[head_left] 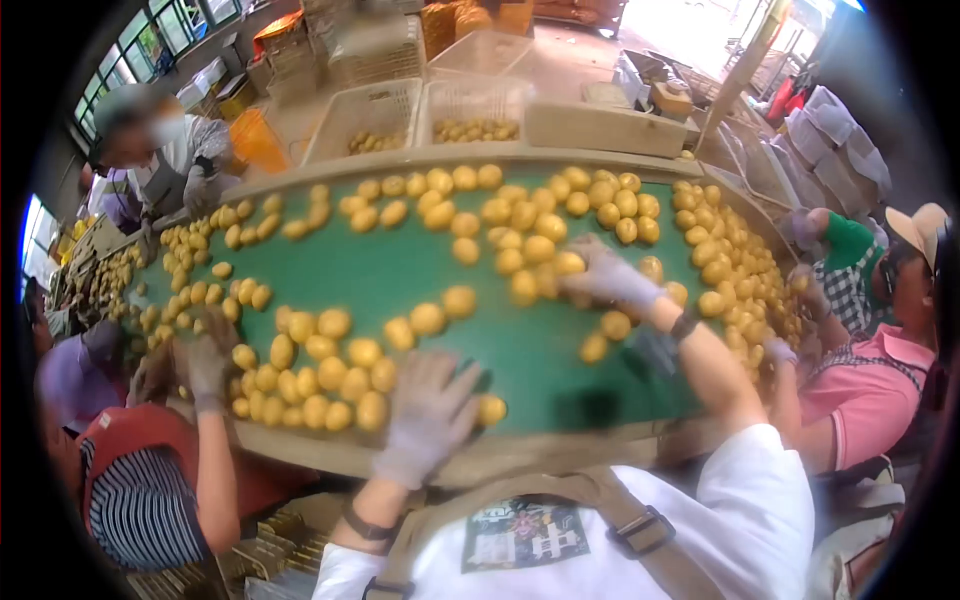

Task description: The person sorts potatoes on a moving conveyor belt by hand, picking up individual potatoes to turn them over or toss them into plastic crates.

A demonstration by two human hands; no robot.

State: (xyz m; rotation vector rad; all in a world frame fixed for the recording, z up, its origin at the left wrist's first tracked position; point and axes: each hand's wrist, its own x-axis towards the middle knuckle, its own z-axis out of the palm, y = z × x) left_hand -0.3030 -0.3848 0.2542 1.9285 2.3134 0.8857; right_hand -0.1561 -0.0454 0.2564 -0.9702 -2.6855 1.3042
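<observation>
Many yellow, oval fruits lie in loose groups on a green belt; their exact kind I cannot make out. My left hand, in a pale glove and slightly blurred, is spread over the near edge, right beside a group of fruits. One single fruit rests just right of its fingertips. Farther out, my right hand, also gloved, reaches over the belt with its fingers apart. Its fingertips are at a fruit on the right side of the central group, seemingly touching it.
Co-workers stand around the belt: a striped shirt at left, a pink shirt at right, a person in an apron at far left. A co-worker's gloved hand is left of mine. White crates stand beyond the far rim.
</observation>
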